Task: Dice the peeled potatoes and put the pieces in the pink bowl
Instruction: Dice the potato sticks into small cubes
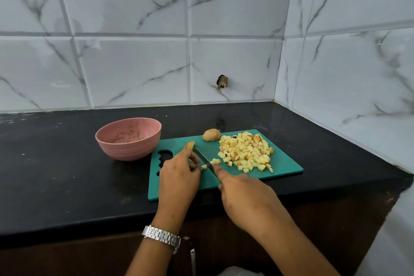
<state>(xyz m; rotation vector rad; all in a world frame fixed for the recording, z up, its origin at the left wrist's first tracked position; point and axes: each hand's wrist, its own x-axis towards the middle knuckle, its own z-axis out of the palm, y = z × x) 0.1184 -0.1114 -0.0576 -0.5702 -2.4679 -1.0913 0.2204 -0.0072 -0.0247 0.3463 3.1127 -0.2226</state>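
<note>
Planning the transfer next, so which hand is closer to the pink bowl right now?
Left. The left hand is just right of the pink bowl, pinning a potato piece; the right hand is farther right, holding the knife.

On my feed the board (285,167) sits on the counter (56,175), with the bowl (128,141) just left of it. The dice pile (246,152) covers the board's right half, and a whole potato (211,135) sits behind its left end.
</note>
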